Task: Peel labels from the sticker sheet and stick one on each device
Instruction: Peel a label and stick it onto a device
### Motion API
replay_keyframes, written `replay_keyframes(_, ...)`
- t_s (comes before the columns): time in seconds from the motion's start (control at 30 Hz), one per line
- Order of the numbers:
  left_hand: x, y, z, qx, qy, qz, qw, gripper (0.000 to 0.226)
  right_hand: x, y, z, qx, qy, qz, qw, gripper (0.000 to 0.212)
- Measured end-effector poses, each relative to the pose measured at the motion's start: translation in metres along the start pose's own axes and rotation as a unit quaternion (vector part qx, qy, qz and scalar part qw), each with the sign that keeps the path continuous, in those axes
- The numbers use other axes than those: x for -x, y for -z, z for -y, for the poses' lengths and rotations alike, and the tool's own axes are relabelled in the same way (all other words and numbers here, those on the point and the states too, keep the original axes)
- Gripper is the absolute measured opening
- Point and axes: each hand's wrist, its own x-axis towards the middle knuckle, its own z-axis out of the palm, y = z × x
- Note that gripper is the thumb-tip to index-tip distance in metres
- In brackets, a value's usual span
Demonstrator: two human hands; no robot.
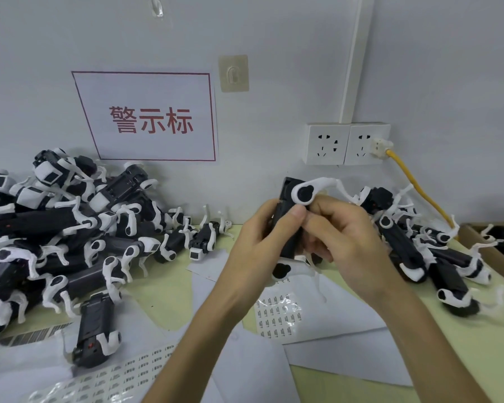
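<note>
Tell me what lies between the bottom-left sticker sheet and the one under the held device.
Head view: the left forearm crosses between the bottom-left sticker sheet and the other sticker sheet, over blank white paper.

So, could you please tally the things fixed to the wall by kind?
Wall sockets: 2
Adhesive hooks: 2
Paper sign: 1
Cable duct: 1
Total: 6

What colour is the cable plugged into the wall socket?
Yellow; the cable shows best in the head view.
</note>
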Motion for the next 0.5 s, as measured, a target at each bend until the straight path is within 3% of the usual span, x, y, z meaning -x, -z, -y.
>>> replay_keyframes(0.2, -0.003, -0.004, -0.004, 0.016, 0.044, -0.034, 0.998, 0.02, -0.001, 0.003, -0.005, 0.048, -0.013, 0.004, 0.999, 0.03)
replay_keyframes(0.27, -0.014, -0.008, -0.005, 0.03, 0.081, -0.08, 0.993, 0.013, -0.002, 0.002, -0.008, 0.074, -0.012, 0.001, 0.997, 0.03)
replay_keyframes(0.33, -0.021, -0.007, -0.001, 0.033, 0.103, -0.121, 0.987, 0.019, -0.002, 0.0, -0.01, 0.089, -0.011, 0.003, 0.996, 0.029)
replay_keyframes(0.4, -0.018, -0.005, 0.001, 0.027, 0.103, -0.108, 0.988, 0.015, -0.002, -0.003, -0.012, 0.111, -0.006, 0.003, 0.994, 0.026)
replay_keyframes(0.5, -0.003, -0.004, -0.001, -0.025, 0.099, -0.088, 0.991, 0.032, -0.001, -0.004, -0.014, 0.115, -0.004, -0.001, 0.993, 0.027)
